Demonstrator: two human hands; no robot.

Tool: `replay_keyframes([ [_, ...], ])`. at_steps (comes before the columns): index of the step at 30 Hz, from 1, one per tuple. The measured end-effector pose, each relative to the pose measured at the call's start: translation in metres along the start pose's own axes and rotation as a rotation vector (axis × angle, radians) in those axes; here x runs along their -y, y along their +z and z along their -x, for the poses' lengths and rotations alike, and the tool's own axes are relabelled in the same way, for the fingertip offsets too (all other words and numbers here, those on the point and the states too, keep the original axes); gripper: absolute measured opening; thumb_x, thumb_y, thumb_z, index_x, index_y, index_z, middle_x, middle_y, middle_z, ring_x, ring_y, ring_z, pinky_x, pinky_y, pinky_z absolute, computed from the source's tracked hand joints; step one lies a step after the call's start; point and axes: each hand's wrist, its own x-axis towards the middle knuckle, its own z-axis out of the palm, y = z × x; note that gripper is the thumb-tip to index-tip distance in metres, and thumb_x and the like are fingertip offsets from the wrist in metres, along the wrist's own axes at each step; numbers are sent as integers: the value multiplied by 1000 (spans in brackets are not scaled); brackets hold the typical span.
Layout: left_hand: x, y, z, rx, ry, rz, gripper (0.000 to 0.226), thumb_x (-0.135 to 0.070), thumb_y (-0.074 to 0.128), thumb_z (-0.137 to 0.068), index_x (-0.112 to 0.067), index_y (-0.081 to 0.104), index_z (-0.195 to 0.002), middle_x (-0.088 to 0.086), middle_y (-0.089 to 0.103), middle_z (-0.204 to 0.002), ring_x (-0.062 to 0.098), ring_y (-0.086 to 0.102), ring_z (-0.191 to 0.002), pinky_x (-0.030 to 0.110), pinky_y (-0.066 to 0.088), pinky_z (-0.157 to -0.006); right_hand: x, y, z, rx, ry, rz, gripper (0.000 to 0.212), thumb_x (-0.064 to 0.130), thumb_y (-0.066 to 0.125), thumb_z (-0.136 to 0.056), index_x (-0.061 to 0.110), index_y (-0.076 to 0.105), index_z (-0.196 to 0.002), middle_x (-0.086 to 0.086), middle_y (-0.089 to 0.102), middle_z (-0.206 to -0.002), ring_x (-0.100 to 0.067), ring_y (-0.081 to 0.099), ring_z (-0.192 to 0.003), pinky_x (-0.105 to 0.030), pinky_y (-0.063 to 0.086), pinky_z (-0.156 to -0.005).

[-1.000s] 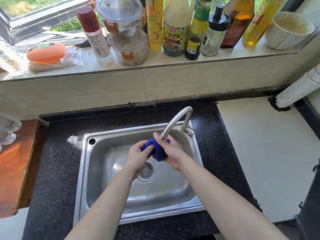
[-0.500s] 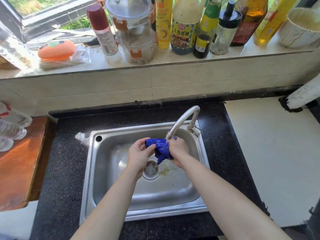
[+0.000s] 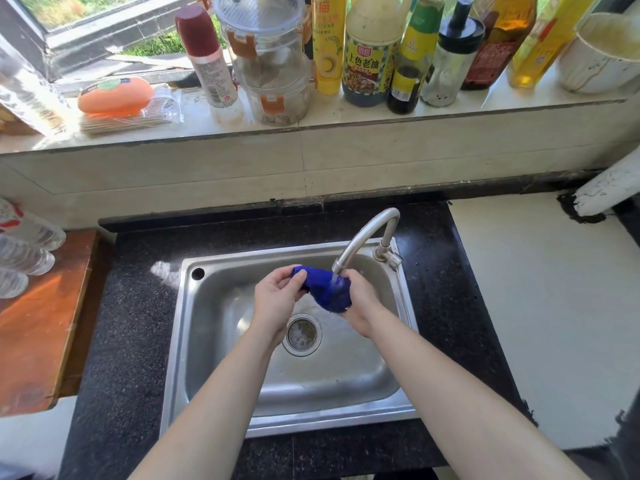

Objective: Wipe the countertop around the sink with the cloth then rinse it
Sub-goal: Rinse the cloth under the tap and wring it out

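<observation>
The rectangular brushed stainless-steel sink (image 3: 180,341) and curved metal tap (image 3: 363,233) look smooth with a dull sheen, set in glossy speckled black stone countertop (image 3: 135,323). The crumpled blue cloth (image 3: 325,289) appears wet, possibly knitted; the reddish wooden board (image 3: 38,323) shines.

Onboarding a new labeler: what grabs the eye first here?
The blue cloth, held between the left hand and right hand under the running faucet, above the steel sink. Next, the crowded row of sauce bottles on the sunlit windowsill behind.
</observation>
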Motion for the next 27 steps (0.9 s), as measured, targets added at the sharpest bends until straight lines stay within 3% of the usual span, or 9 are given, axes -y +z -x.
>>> replay_keyframes([
  [2,0,2,0,29,-19,14,10,0,65,-92,-1,66,-102,14,72,-90,19,69,-79,26,59,-80,-2,-2,3,160,59,-63,27,39,52,-97,19,70,-94,-7,73,-101,-19,67,-89,-33,53,-89],
  [5,4,3,0,33,-48,9,12,5,65,-89,4,67,-102,17,69,-92,22,66,-84,32,56,-85,-7,-1,8,282,15,-103,15,33,66,-95,18,64,-95,-3,69,-87,-14,66,-79,-27,57,-74],
  [8,6,2,3,-15,-45,-72,10,7,66,-87,1,70,-94,15,70,-85,22,64,-79,27,56,-73,-12,3,6,171,-143,-32,16,10,69,-93,15,58,-103,-4,68,-94,-17,69,-79,-30,58,-66],
  [13,10,-4,5,-25,-92,-70,18,-9,64,-94,-6,69,-111,9,72,-99,17,65,-88,40,53,-91,-12,14,11,92,-180,35,15,25,59,-102,11,54,-103,-17,60,-88,-20,57,-49,-22,42,-42],
  [17,9,-1,5,5,-169,-108,29,-28,58,-99,-13,62,-124,5,69,-111,17,62,-96,41,49,-92,-11,15,14,9,-177,46,11,31,62,-99,21,57,-97,-5,68,-89,-24,63,-75,-32,52,-62],
  [19,11,-2,5,74,-296,-111,37,-44,53,-100,-17,63,-123,4,70,-112,23,63,-100,44,48,-92,-9,13,15,-26,-197,39,11,28,63,-98,21,58,-92,-4,67,-85,-23,61,-75,-34,50,-66],
  [22,14,-1,10,211,-434,-41,52,-59,49,-97,-17,67,-120,16,70,-112,33,64,-90,51,51,-90,-5,6,17,-61,-314,145,13,23,61,-97,20,58,-85,-3,63,-79,-19,57,-71,-31,47,-64],
  [24,12,5,13,217,-413,0,46,-51,50,-99,-14,63,-123,17,70,-114,33,67,-88,48,55,-84,-4,-1,18,-36,-418,332,12,28,62,-97,17,58,-94,-1,62,-84,-17,58,-77,-31,48,-70],
  [27,12,9,9,139,-305,27,37,-35,53,-102,-9,56,-128,16,70,-110,27,66,-89,43,57,-73,-3,-14,23,55,-453,484,34,26,65,-95,19,49,-124,-1,59,-112,-12,59,-98,-25,48,-84],
])
